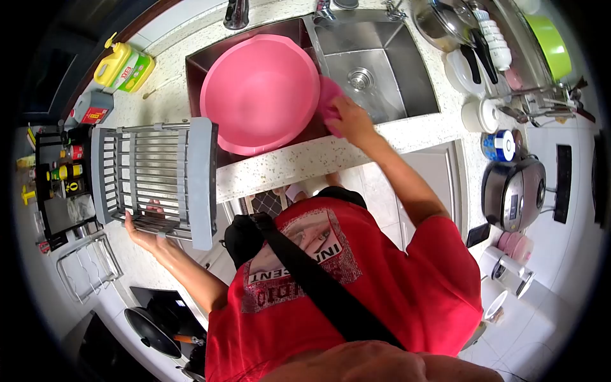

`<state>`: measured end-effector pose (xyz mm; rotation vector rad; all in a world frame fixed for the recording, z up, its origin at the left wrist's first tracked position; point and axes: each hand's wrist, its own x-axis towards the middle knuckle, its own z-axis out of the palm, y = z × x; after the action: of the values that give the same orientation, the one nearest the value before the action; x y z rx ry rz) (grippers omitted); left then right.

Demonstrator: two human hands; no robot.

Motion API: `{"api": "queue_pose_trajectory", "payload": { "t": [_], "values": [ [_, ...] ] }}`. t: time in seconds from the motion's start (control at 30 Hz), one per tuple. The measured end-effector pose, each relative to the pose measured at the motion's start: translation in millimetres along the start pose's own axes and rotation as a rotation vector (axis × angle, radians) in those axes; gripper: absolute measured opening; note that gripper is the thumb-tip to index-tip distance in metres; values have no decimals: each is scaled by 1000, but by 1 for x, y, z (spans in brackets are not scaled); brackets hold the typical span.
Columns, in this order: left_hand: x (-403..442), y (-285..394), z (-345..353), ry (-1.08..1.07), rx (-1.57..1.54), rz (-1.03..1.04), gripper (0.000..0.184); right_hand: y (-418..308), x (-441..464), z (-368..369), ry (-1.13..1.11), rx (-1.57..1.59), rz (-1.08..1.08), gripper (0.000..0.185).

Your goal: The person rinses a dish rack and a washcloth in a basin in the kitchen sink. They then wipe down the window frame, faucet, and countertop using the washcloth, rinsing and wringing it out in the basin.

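Observation:
My left hand [145, 235] is wrapped round the near end bars of a grey dish drying rack [202, 184], which is held tilted over the counter left of the sink. A large pink washbasin [261, 95] sits in the left sink bowl. At its right rim, over the divider between the two bowls, my right hand [353, 121] grips a darker pink cloth [329, 102]. Part of the cloth is hidden by the fingers. The right sink bowl [382, 63] shows its metal drain.
Yellow [124, 67] and grey [92, 108] bottles stand at the back left. A pot [445, 22], a white jar [480, 116], and a rice cooker [512, 194] line the right counter. Taps [236, 14] rise behind the sink. A wok [153, 331] is at lower left.

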<state>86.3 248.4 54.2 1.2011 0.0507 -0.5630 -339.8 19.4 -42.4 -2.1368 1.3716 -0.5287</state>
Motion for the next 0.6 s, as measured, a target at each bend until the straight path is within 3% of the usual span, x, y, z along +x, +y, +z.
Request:
{"api": "queue_pose_trajectory", "payload": {
  "t": [0.1,0.17,0.2,0.27,0.37,0.47,0.53,0.6],
  "values": [
    [-11,1,0,-30,-9,-66,52,57,-1,18,-177,87,71,26],
    [-12,-7,5,43,-25,-29,54,57,17,14,-167,63,-80,20],
    [-14,-7,6,66,-15,-45,55,57,24,12,-214,280,40,13],
    [-10,-23,29,127,35,-61,57,93,63,26,-62,355,-34,12],
    [-13,-22,31,58,58,-75,57,84,121,20,-49,365,-55,9],
    [-18,-19,41,12,99,-68,54,83,132,29,-96,324,-64,11],
    [-10,-27,42,35,88,-61,54,80,102,30,17,-62,-313,13],
    [-13,-31,49,46,113,-79,55,63,55,12,-155,-87,-343,15]
  ]
}}
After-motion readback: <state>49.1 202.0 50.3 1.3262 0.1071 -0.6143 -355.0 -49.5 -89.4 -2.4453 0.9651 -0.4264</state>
